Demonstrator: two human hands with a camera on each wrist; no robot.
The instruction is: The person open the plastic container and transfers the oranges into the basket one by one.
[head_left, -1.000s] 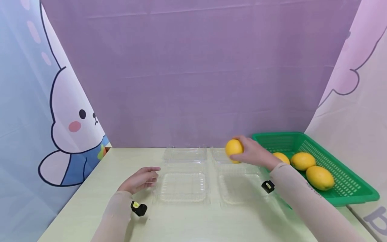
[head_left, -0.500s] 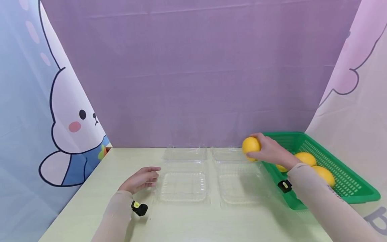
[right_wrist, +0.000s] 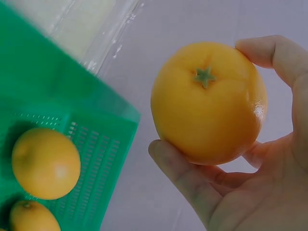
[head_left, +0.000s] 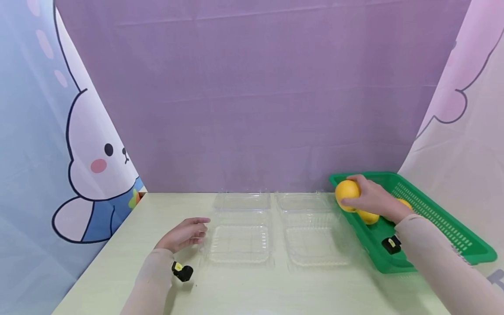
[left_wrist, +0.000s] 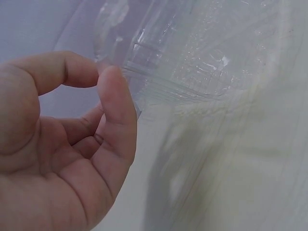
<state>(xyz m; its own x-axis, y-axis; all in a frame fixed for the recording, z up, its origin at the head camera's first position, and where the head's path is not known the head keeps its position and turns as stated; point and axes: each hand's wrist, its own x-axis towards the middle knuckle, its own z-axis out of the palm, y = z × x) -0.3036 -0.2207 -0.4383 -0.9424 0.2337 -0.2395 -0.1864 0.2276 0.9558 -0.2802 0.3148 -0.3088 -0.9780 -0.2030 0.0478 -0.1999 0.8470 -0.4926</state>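
Observation:
My right hand (head_left: 374,199) grips a round orange (head_left: 348,195) over the left rim of the green basket (head_left: 437,214). In the right wrist view, fingers and thumb clasp that fruit's sides, and a green star-shaped stem mark shows on it. More yellow-orange fruit (head_left: 368,217) lies in the basket, partly hidden by my right hand and arm. My left hand (head_left: 183,235) hovers by the left edge of a clear plastic clamshell box (head_left: 238,243). Its fingers are loosely bent and appear to hold nothing; whether a fingertip touches the box cannot be told.
A second clear clamshell box (head_left: 316,245) stands with its lid laid back, between the first box and the basket. Both boxes rest on the pale table (head_left: 236,291). A purple cloth (head_left: 252,96) hangs behind, with printed cloths at both sides.
My right hand has moved right with the orange, from above the right box's lid to over the basket's left rim. The left hand has stayed in place.

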